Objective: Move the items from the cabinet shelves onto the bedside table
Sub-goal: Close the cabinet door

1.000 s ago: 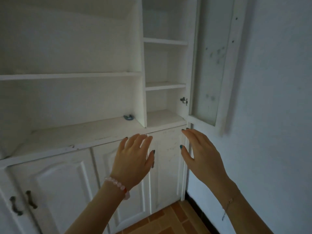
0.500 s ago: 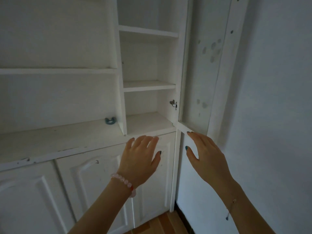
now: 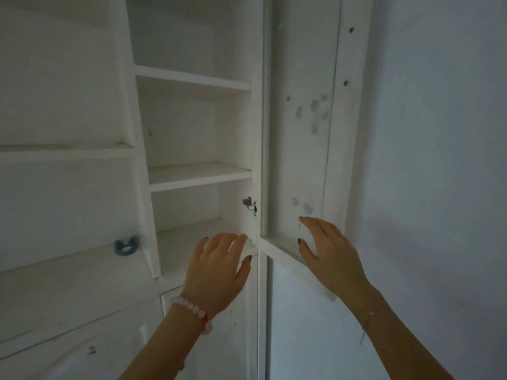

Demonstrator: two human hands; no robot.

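A white cabinet fills the left half of the view, with bare narrow shelves [image 3: 197, 174] in its right column. A small blue ring-like item [image 3: 125, 246] lies on the wide lower ledge at the left. The tall cabinet door [image 3: 301, 133] stands swung open to the right. My left hand [image 3: 218, 270] hovers with fingers apart at the front edge of the lowest narrow shelf, holding nothing. My right hand [image 3: 327, 253] is spread flat against the lower inside of the open door. The bedside table is not in view.
A metal hinge [image 3: 250, 204] sits on the cabinet's right wall beside the door. Closed lower cabinet doors [image 3: 214, 338] lie below my hands. A plain white wall [image 3: 439, 187] takes up the right side.
The view has shifted right and closer to the cabinet. Both hands have risen; my right hand now rests on the open door's lower inside, my left reached the shelf edge.
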